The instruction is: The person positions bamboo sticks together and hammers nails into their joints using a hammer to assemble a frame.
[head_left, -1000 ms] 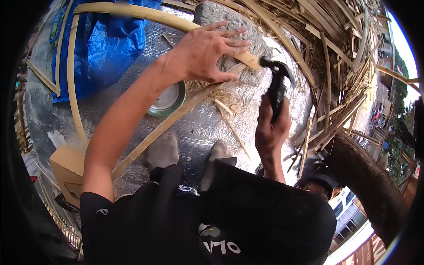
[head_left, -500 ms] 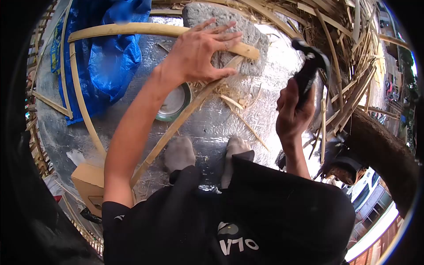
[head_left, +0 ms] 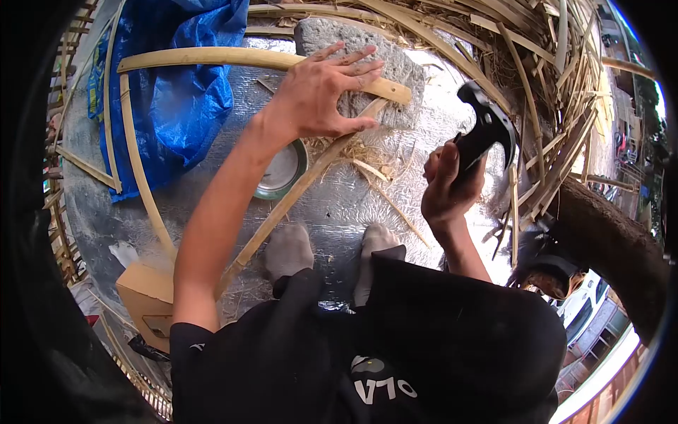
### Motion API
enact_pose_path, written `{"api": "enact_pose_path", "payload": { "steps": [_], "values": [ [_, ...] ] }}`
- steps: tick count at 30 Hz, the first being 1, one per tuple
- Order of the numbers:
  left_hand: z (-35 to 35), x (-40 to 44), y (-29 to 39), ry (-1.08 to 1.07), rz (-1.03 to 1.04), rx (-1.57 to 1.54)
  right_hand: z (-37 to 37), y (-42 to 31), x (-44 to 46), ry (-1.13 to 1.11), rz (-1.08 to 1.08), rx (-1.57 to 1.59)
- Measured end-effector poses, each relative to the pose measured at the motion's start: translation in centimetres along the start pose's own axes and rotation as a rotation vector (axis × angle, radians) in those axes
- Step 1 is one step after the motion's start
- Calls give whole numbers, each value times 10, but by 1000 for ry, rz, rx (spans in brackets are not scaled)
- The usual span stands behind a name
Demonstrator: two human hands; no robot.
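My left hand (head_left: 321,92) lies with fingers spread across a flat bamboo strip (head_left: 205,58), pressing it on a rough grey concrete block (head_left: 339,33). A small dark spot, perhaps a nail head, shows near the strip's right end. A second bamboo strip (head_left: 282,208) meets that end from below and slants down toward my left side; my left thumb is over it. To the right, my right hand (head_left: 452,187) grips a black claw hammer (head_left: 489,131), raised with its head up. Most of the handle is hidden.
A blue tarp (head_left: 183,120) lies at the upper left, beside more bamboo strips. A ring-shaped roll (head_left: 301,169) rests near my left forearm. A cardboard box (head_left: 145,286) stands lower left. Split bamboo (head_left: 522,42) is heaped upper right, above a thick log (head_left: 614,233).
The hammer and my right hand have shifted slightly left and down, and the hammer head has turned. My left hand keeps its place on the strip. The whole view has shifted a little.
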State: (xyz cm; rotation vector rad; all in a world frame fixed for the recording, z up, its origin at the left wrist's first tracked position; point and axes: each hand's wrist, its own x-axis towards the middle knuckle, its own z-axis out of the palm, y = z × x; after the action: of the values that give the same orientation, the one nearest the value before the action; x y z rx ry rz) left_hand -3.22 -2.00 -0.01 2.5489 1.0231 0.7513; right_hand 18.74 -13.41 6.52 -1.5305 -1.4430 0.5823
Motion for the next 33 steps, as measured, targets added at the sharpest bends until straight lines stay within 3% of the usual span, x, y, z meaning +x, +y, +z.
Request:
{"api": "enact_pose_path", "payload": {
  "steps": [2,4,7,8,10,11,14,16,18,20,22,24,27,30,33],
  "values": [
    [-1,3,-3,-12,-39,-6,0,-3,16,-417,204,-518],
    [-2,7,0,-11,-30,-12,-4,-10,24,-442,301,-467],
    [-2,2,-3,28,-13,-5,-5,0,4,-76,126,-16],
    [-4,1,-2,21,-7,-6,4,10,-1,-47,90,-92],
    [-2,5,0,41,-39,-13,6,3,21,-400,296,-407],
    [2,6,-3,2,-67,-11,0,-9,27,-404,326,-435],
    [-6,3,-3,-40,-14,56,-10,-28,22,-211,387,-76],
    [-17,-5,-4,0,-19,75,-10,-11,16,-93,316,38],
    [-28,-17,-7,48,-232,234,-4,9,22,-62,276,5],
    [-37,-19,-3,92,-214,208,0,31,41,-88,295,-226],
    [-43,-15,-4,-53,-155,170,9,56,58,-61,393,-104],
    [-48,-16,-2,-10,-26,212,14,81,69,-75,501,-43],
    [-64,-16,-6,-120,106,132,15,88,67,-198,447,-78],
    [-59,-18,12,-262,-22,214,17,99,67,-245,469,-48],
    [-53,-9,-8,-280,61,324,15,96,71,-247,452,-31]
  ]
}}
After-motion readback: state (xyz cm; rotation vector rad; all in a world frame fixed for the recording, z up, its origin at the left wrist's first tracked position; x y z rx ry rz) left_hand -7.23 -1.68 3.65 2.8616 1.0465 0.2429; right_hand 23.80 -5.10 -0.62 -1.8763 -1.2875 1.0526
